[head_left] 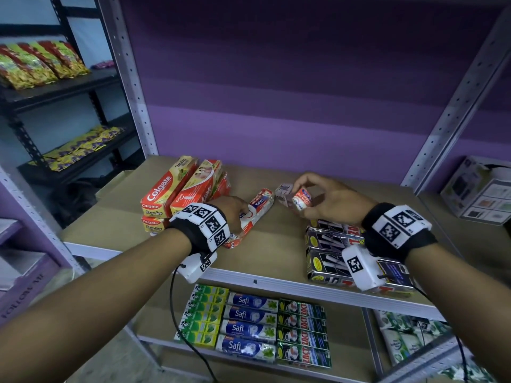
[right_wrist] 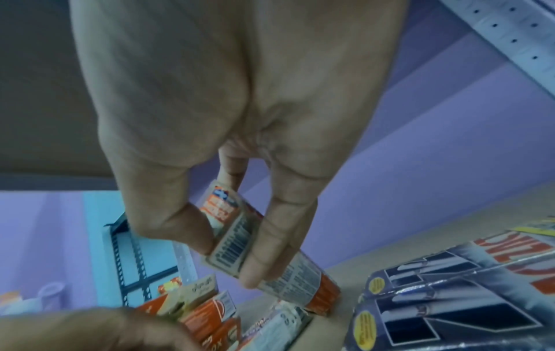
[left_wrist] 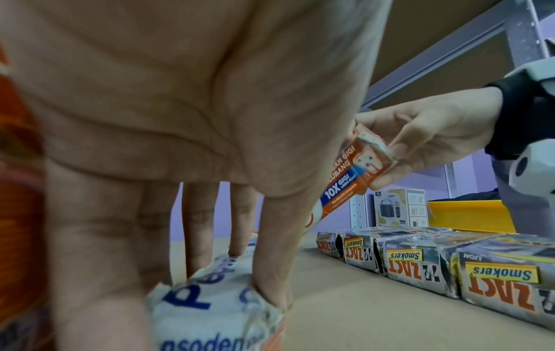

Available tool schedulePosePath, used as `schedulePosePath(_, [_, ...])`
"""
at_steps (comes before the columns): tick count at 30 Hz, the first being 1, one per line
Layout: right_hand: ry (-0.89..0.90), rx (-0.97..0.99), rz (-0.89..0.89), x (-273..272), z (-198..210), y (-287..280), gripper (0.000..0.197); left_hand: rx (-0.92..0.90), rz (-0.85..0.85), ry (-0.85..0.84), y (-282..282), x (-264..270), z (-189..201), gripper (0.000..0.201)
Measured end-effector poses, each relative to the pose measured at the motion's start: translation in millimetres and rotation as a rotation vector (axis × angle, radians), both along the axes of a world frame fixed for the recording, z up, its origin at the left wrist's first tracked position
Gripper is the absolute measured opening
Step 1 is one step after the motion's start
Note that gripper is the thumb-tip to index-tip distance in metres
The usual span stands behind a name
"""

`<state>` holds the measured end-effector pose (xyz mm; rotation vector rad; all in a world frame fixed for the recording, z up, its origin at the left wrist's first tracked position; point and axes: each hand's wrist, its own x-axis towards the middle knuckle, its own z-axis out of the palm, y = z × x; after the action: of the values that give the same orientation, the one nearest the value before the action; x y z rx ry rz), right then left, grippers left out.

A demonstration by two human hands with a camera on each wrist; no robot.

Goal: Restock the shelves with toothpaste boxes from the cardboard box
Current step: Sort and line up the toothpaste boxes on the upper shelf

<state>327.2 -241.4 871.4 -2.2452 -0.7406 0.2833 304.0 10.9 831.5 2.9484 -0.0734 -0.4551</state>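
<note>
A white and red Pepsodent box (head_left: 260,208) (left_wrist: 204,308) lies flat on the middle shelf (head_left: 276,258), just right of a Colgate stack (head_left: 177,192). My left hand (head_left: 237,214) (left_wrist: 210,273) reaches down over it, thumb on one long side and fingers on the other. My right hand (head_left: 304,200) (right_wrist: 231,256) pinches a second Pepsodent box (head_left: 300,200) (left_wrist: 345,190) (right_wrist: 288,273) between thumb and fingers. That box is tilted, near end raised, far end low beside the lying box. The cardboard box is not in view.
Black Zact Smokers boxes (head_left: 329,244) (left_wrist: 450,261) lie in a row under my right wrist at the shelf front. The lower shelf holds rows of Safi boxes (head_left: 249,322) and others. A white carton (head_left: 478,192) stands far right; snack bags (head_left: 38,62) fill a left rack.
</note>
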Motion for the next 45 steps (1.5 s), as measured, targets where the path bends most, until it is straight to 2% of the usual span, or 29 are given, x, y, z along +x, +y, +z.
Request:
schedulePosePath(3, [0.057,0.089,-0.078,4.1,1.1,-7.7,0.044,0.026,-0.005,0.021,-2.7,1.9,1.4,0.070])
schedulePosePath(8, [0.112,0.227,-0.154,12.7,-1.0,-17.0,0.062,0.061,-0.006,-0.013,-6.8,3.3,-1.8,0.069])
schedulePosePath(13, [-0.078,0.194,-0.269,26.8,1.0,-20.5,0.047,0.043,0.016,-0.048,-10.3,5.2,-8.5,0.078])
schedulePosePath(17, [-0.293,0.060,-0.338,41.5,3.0,-23.3,0.042,0.046,0.000,-0.098,-8.6,5.7,-11.5,0.069])
schedulePosePath(21, [-0.360,0.025,-0.382,53.7,4.9,-32.7,0.041,0.048,-0.030,-0.141,-3.2,6.9,-12.3,0.067])
schedulePosePath(27, [-0.326,-0.019,-0.431,65.6,6.7,-51.8,0.037,0.040,-0.102,-0.237,-2.4,14.7,-14.0,0.054])
schedulePosePath(31, [-0.329,-0.078,-0.456,73.1,4.4,-65.5,0.041,0.020,-0.116,-0.196,-12.9,27.1,-9.7,0.050])
schedulePosePath(33, [-0.289,-0.056,-0.463,77.6,0.6,-73.1,0.034,0.018,-0.124,-0.145,-17.3,34.4,-6.3,0.054])
schedulePosePath(36, [-0.257,-0.031,-0.459,84.9,-5.0,-84.6,0.014,-0.009,-0.142,-0.141,-19.8,44.1,-5.2,0.054])
schedulePosePath(41, [-0.148,0.043,-0.433,93.3,-11.4,-94.4,0.014,-0.113,-0.130,-0.150,-16.6,53.6,-8.8,0.038])
schedulePosePath(45, [-0.055,0.131,-0.391,99.7,-17.6,-86.5,0.019,-0.129,-0.122,-0.171,-12.4,55.5,-8.9,0.040])
